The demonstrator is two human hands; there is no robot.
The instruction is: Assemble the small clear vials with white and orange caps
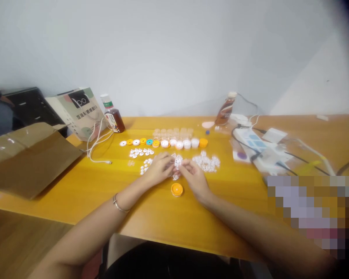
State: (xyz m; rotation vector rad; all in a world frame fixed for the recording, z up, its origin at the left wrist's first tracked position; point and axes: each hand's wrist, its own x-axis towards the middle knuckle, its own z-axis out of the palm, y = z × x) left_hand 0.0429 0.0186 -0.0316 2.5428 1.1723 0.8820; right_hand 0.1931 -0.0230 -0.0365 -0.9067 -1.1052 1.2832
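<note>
My left hand [160,168] and my right hand [196,179] meet over the middle of the table. Between their closed fingertips is a small white openwork plastic piece [178,161]. Another white openwork piece [175,177] shows just below the fingers. Close to my right hand spreads a pile of similar white pieces [208,162]. An orange round cap [177,189] lies on the table in front of both hands. Beyond my left hand are small white knob-like parts [141,152], with more white parts [145,166] partly hidden by that hand.
A row of white, orange and teal round caps [149,142] runs behind the hands, with clear cups [173,133] behind it. A cardboard box [31,159], a paper bag [83,114] and a dark bottle [114,118] stand left. Right are a brown bottle [225,110] and a power strip [256,149] with cables.
</note>
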